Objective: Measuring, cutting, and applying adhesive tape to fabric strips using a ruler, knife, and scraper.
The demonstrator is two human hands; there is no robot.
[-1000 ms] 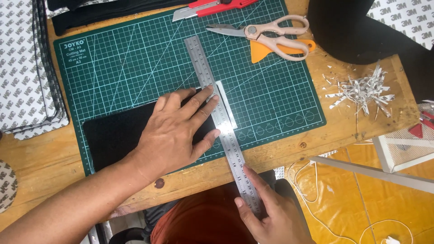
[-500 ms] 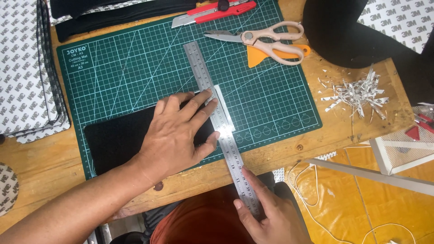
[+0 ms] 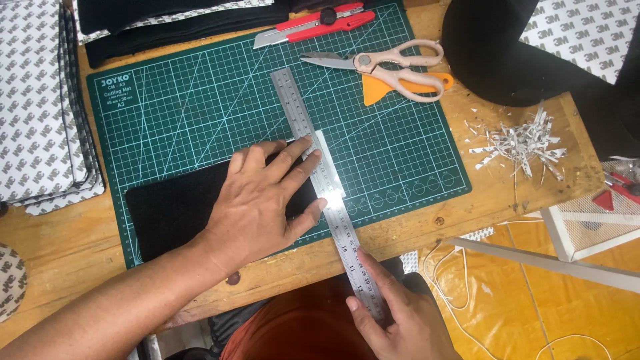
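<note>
Head view: almost nothing has shifted over the last second, both my hands keep pinning the steel ruler.
My right hand pinches its near end; beyond, my left hand lies flat, fingers spread, on the black sheet and ruler, on the green cutting mat covering the worktop.

The left hand lies flat on a black sheet on the green cutting mat, its fingertips touching a steel ruler that runs diagonally. The right hand holds the ruler's near end. Scissors, a red utility knife and paper scraps lie beyond.
</note>
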